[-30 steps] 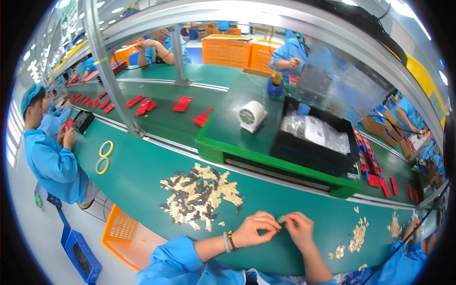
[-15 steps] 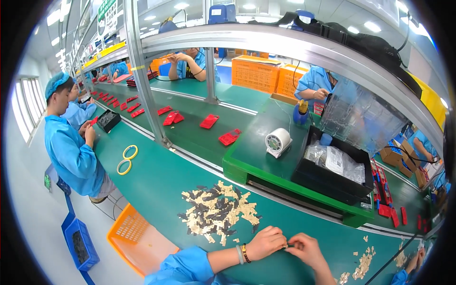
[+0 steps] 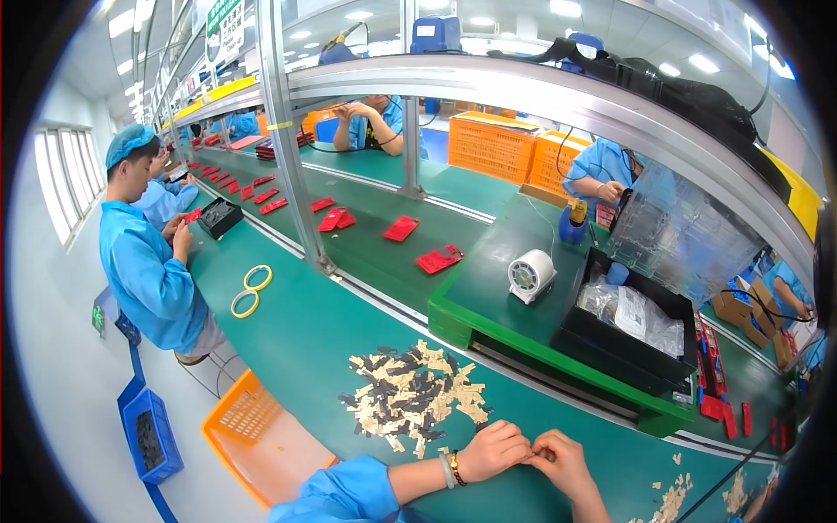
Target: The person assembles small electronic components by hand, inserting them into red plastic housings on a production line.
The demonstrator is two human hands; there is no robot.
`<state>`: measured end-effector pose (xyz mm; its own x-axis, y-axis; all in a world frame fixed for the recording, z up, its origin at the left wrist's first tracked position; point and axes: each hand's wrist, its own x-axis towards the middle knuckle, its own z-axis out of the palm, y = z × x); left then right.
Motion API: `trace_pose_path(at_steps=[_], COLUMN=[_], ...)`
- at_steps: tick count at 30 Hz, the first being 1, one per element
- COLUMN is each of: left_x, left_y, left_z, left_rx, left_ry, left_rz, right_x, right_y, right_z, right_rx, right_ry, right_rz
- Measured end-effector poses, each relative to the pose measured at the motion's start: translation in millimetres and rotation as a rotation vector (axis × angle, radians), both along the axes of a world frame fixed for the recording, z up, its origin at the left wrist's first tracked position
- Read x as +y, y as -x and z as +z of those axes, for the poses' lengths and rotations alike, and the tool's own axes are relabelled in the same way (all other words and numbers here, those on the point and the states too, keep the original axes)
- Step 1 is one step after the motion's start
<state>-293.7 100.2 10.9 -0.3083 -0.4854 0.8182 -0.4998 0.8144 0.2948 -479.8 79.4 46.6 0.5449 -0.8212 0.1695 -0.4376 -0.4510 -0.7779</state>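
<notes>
Over the green worktable [image 3: 305,349], my left hand [image 3: 495,451] and my right hand [image 3: 564,462] meet fingertip to fingertip. Both are closed in a pinch, and whatever lies between the fingers is too small and hidden to name. Just beyond my left hand spreads a heap of small flat pieces [image 3: 414,392], some black and some pale tan. Beyond my right hand, near the lower edge, lies a scatter of pale tan pieces [image 3: 673,503].
Two yellow tape rolls [image 3: 251,290] lie at the left, near a co-worker [image 3: 148,253]. An orange basket [image 3: 228,418] stands below the table edge. Ahead are a small white fan [image 3: 530,275], a black bin [image 3: 602,353] with plastic bags, and red parts [image 3: 438,259] on the belt.
The whole view has shifted, so the scene sits further right. My fingertips remain together; a small dark bit between them earlier is now hidden.
</notes>
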Motion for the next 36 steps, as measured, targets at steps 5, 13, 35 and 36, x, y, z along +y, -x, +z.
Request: trace_pose_path(at_steps=[5, 13, 35, 36], left_x=[2, 0, 5, 2], left_y=[1, 0, 8, 7], left_z=[-2, -3, -10, -8], left_rx=[0.0, 0.059, 0.171, 0.131], left_ry=[-0.031, -0.081, -0.563, -0.599], left_rz=[-0.05, -0.018, -0.042, -0.023], right_x=[-4, -2, 18, 15], right_y=[6, 1, -7, -11], right_z=[-1, -2, -28, -31], right_rx=[0.031, 0.002, 0.177, 0.135], right_ry=[0.157, 0.282, 0.69, 0.691], right_rz=[0.114, 0.066, -0.179, -0.215])
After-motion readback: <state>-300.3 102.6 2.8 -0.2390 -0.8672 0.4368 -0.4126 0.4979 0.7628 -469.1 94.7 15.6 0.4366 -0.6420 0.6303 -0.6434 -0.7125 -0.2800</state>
